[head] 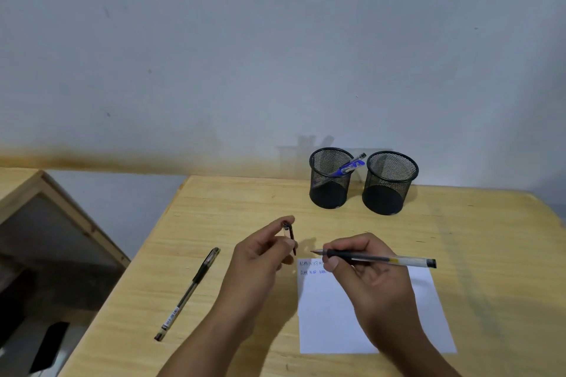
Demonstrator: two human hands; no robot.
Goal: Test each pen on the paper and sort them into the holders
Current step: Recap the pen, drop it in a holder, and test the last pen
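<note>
My right hand [370, 278] has its fingers clamped on an uncapped gel pen [379, 259], tip pointing left just above the far left corner of the paper [352, 315], where two short lines of scribble already sit; my left hand [260, 257] pinches the pen's cap [289, 234] between thumb and fingers, raised off the surface [245, 199]. I judge this is the testing step: the pen is bared and about to mark the sheet, so the next move calls for lowering the tip onto bare paper below the scribbles. A second capped pen [188, 294] lies to the left, near the surface's left edge, well apart from my hands and untested as far as I can tell. Two black mesh holders stand far against the wall: the left holder [329, 180] has a blue pen [349, 166] leaning in it, the right holder [389, 184] looks empty. The stretch between paper and holders is open, so carrying the pen over should meet nothing
</note>
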